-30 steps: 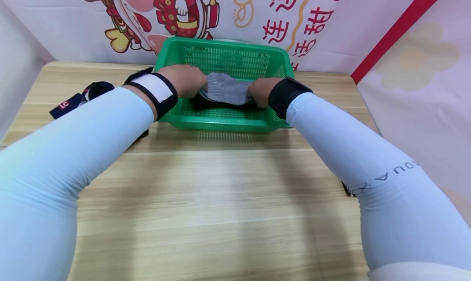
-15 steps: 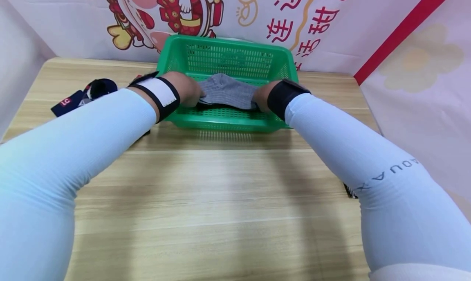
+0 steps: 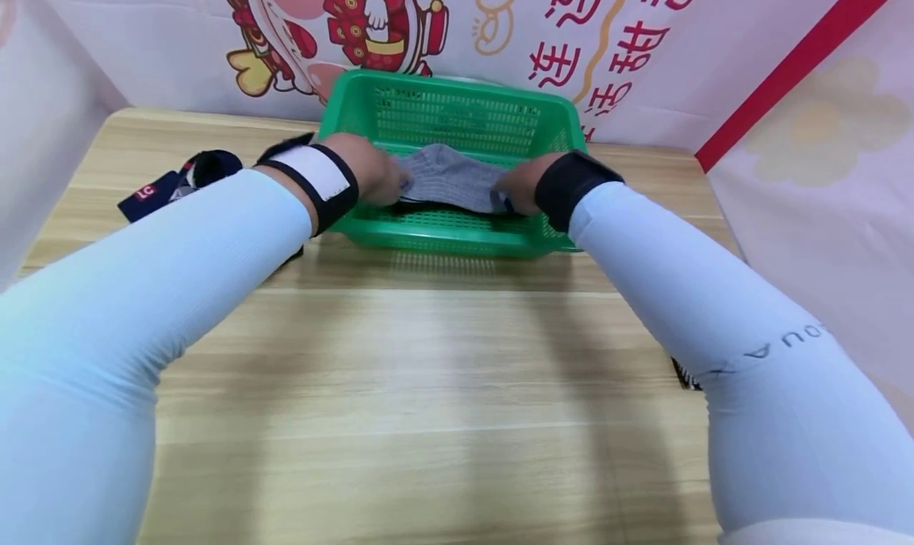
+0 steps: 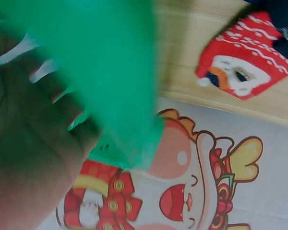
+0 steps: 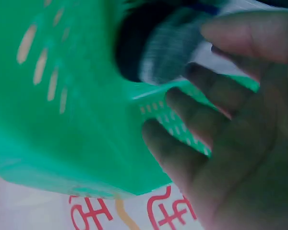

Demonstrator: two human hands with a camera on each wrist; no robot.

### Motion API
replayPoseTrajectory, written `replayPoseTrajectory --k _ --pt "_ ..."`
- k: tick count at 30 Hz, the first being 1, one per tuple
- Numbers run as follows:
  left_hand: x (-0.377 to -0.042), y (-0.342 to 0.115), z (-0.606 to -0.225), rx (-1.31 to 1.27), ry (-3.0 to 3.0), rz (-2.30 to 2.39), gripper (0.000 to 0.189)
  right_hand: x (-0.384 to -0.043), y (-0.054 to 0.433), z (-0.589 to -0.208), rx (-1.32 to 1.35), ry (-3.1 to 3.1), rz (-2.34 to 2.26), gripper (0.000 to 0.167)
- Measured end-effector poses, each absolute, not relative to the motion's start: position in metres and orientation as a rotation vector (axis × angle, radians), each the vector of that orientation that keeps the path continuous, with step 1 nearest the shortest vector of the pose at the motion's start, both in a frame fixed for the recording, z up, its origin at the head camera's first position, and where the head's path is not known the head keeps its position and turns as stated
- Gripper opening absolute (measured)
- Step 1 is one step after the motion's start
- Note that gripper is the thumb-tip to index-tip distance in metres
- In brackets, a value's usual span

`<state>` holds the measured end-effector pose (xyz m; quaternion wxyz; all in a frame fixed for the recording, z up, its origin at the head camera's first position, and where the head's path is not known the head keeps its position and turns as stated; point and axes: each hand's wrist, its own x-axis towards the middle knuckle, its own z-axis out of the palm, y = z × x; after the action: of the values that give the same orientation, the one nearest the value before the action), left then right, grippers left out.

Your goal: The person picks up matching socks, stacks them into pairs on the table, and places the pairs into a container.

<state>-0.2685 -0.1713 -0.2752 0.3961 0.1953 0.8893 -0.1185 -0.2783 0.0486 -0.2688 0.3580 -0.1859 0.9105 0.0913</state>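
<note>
From the head, a gray sock (image 3: 451, 178) is seen inside the green basket (image 3: 446, 247); from the left wrist, the left hand (image 4: 33, 148) is half-hidden by the basket, its grip impossible to tell; from the right wrist, the right hand (image 5: 233, 129) is spread, released, inside it.

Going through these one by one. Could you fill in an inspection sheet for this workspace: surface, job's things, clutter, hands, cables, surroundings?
Surface: pale wood-grain table.
Job's things: grey sock inside green basket, dark cloth showing beneath it.
Clutter: navy item with a red label, at left; red patterned sock beside the basket; black-and-white item at right, partly hidden by the sleeve.
Hands: left hand at the grey sock's left end, grip unclear; right hand at its right end, fingers loosely spread.
Cables: nothing seen.
Surroundings: white backdrop with cartoon and red lettering.
</note>
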Motion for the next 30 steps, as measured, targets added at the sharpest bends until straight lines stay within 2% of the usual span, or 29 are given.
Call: replayPoseTrajectory --k 4,7,11,15,17,21,25,30 --pt "-0.265 -0.172 -0.252 0.665 2.463 -0.205 0.055 -0.279 0.051 -0.252 -0.809 2.471 0.201 0.049" --pt "-0.247 -0.174 -0.235 0.82 2.747 -0.034 0.047 -0.264 0.053 -0.238 -0.968 2.677 0.028 0.042" --pt "-0.204 -0.178 -0.223 1.026 3.122 0.189 0.031 -0.222 0.055 -0.232 -1.198 2.934 -0.307 0.029" --pt "-0.156 -0.193 -0.233 1.103 3.375 0.396 0.023 -0.167 0.057 -0.249 -1.44 2.982 -0.763 0.019" --pt "-0.134 -0.206 -0.245 1.051 3.46 0.504 0.02 -0.143 0.057 -0.265 -1.526 2.946 -0.93 0.016" --pt "-0.102 -0.237 -0.274 0.757 3.542 0.616 0.017 -0.109 0.053 -0.298 -1.534 2.844 -1.073 0.016" --pt "-0.091 -0.265 -0.303 0.451 3.521 0.535 0.014 -0.094 0.047 -0.326 -1.461 2.763 -1.097 0.016" --pt "-0.09 -0.292 -0.33 0.265 3.408 0.338 0.021 -0.087 0.037 -0.341 -1.44 2.667 -1.101 0.017"
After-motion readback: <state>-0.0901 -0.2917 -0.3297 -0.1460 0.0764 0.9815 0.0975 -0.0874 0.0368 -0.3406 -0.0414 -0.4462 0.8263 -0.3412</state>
